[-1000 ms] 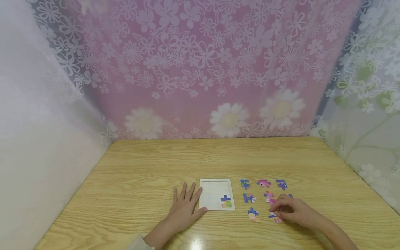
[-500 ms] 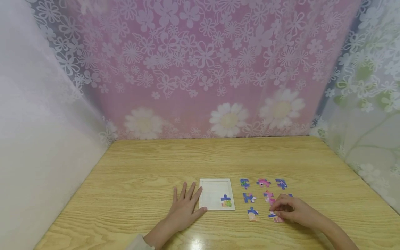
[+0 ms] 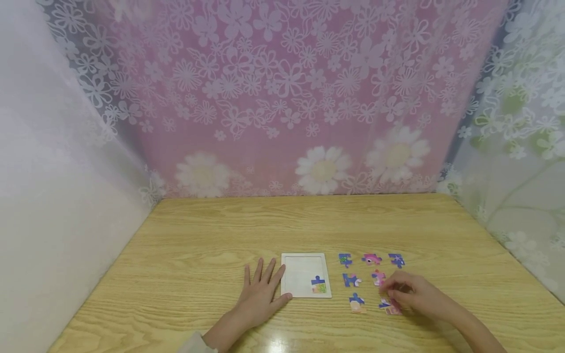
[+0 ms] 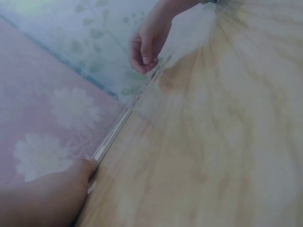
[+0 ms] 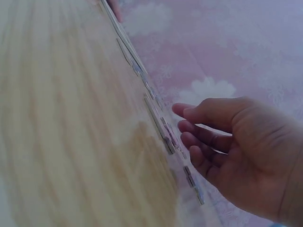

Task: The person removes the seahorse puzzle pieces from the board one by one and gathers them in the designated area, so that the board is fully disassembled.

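Note:
My left hand (image 3: 261, 296) lies flat on the table with fingers spread, its index finger and thumb touching the white puzzle frame (image 3: 327, 274). One blue and green puzzle piece (image 3: 318, 285) sits in the frame's lower right corner. To the right, my right hand (image 3: 415, 296) hovers low with loosely bent fingers; nothing shows between them in the right wrist view. Beneath its fingertips is a pink and blue puzzle piece (image 3: 390, 307), partly covered. A pink piece (image 3: 378, 278) lies just beyond them. The left wrist view shows the frame edge-on beside my thumb (image 4: 83, 172).
Other loose pieces lie right of the frame: a pink fish-eye piece (image 3: 372, 259), a starfish piece (image 3: 397, 260), a green-spotted piece (image 3: 345, 260), a blue piece (image 3: 351, 280) and a beige one (image 3: 357, 304). A floral curtain (image 3: 282, 122) hangs behind the table (image 3: 198, 230).
My right hand has lifted slightly, and now covers the blue piece that showed beyond its knuckles. More of the lower right piece shows. My left hand and the frame stay put.

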A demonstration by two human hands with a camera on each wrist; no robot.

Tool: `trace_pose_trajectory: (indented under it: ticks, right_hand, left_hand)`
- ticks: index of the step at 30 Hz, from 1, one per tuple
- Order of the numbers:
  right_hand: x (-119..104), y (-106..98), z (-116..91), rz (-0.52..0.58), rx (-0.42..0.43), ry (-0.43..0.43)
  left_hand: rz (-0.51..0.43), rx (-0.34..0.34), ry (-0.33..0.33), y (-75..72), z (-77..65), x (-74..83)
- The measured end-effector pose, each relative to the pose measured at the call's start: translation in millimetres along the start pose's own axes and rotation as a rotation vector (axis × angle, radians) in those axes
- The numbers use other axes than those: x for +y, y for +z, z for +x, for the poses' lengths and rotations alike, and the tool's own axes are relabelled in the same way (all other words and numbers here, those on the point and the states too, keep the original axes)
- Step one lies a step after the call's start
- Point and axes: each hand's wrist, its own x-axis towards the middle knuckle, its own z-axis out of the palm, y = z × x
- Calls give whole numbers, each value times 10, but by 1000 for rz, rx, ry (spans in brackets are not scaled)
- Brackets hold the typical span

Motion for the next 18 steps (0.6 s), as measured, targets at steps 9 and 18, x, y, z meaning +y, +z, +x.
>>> trace_pose_trajectory:
  ticks: [9, 18]
  right_hand:
    - [-231, -7, 192, -74, 13, -41]
    - [-438, 80, 553, -46, -31, -43]
  left_hand:
    - [-8, 7, 5, -3, 10, -5]
    - [5, -6, -3, 7, 6, -10]
